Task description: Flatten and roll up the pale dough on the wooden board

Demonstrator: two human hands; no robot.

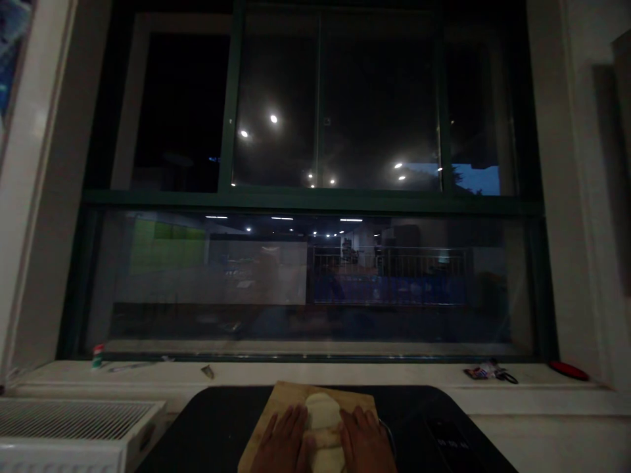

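Observation:
A pale, flattened piece of dough lies on a wooden board at the bottom centre. Across the dough runs a short light rolling pin, its middle showing between my hands. My left hand rests over the pin's left end, fingers stretched forward beside the dough. Over the right end lies my right hand, also with its fingers extended rather than wrapped round. Both palms seem to press on the pin, whose ends they hide. The picture is dim, and the near part of the board is cut off by the frame.
The board sits on a black tabletop with a dark phone-like device at right. Behind runs a windowsill with a small red-and-green container, some clutter and a red round object. A white radiator stands at left.

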